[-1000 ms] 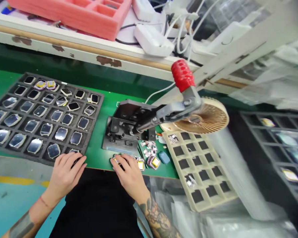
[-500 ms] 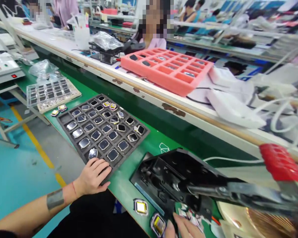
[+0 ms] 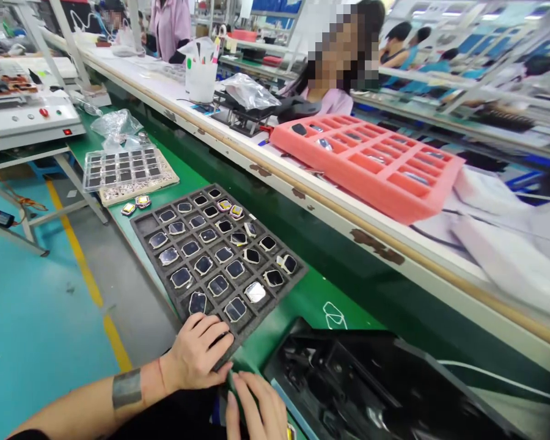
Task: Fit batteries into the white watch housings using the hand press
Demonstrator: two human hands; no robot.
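Observation:
A dark grey foam tray (image 3: pixel 137 227) lies at a slant on the green bench, with several square watch screens (image 3: pixel 204 265) in its cells. My left hand (image 3: pixel 201 351) is closed over the tray's near corner, fingers bent onto it and thumb at the outer side. Close beside that thumb, my right hand (image 3: pixel 259 406) points forward with thumb and fingers apart; nothing shows clearly between them. To its right stands a black hand press (image 3: pixel 366 379), partly out of frame. A bright screen (image 3: pixel 255 292) catches the light in the tray's right part.
Beyond the tray are two small watch parts (image 3: pixel 135 205) and a clear plastic tray (image 3: pixel 123 168). A pink foam tray (image 3: pixel 362 168) rests on the raised shelf, whose edge runs diagonally. White thin loops (image 3: pixel 334 315) lie near the press. A co-worker (image 3: pixel 325 98) sits opposite.
My right hand has moved left from the small watch parts by the press to beside my left hand. My left hand stays on the tray corner. The view has shifted, and the press's red handle is out of frame.

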